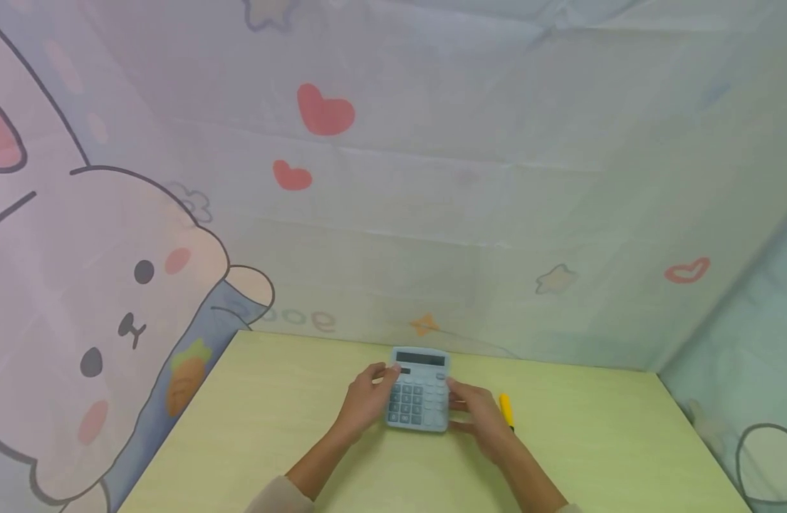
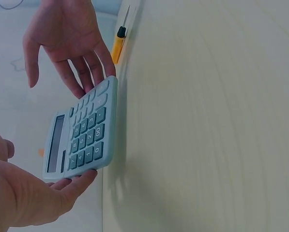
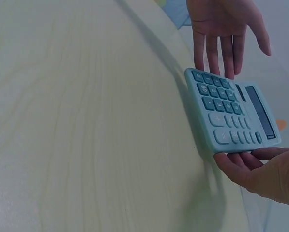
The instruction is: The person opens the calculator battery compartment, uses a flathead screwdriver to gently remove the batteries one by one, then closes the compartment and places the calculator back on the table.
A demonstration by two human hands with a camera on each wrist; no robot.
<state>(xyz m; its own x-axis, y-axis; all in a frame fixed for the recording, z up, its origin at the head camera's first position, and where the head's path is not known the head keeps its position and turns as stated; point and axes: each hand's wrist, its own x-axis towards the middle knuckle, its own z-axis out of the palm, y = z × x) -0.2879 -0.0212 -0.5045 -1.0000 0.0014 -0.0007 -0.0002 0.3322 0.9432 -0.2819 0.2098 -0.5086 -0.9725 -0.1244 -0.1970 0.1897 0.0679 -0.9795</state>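
Observation:
A light blue calculator [image 1: 415, 390] is held between both hands just above the table, its keys and dark display facing up. My left hand [image 1: 365, 400] supports its left edge with nearly straight fingers; in the left wrist view the thumb stands away from it. My right hand [image 1: 486, 422] has its extended fingertips at the opposite edge, partly hidden beneath the calculator [image 3: 231, 111] in the right wrist view. That thumb is also off the keys in the left wrist view.
A screwdriver [image 2: 118, 44] with a yellow and black handle lies on the pale wooden table [image 1: 239, 427], just right of the right hand. Behind the table hangs a cloth [image 1: 431, 178] printed with hearts, stars and a rabbit.

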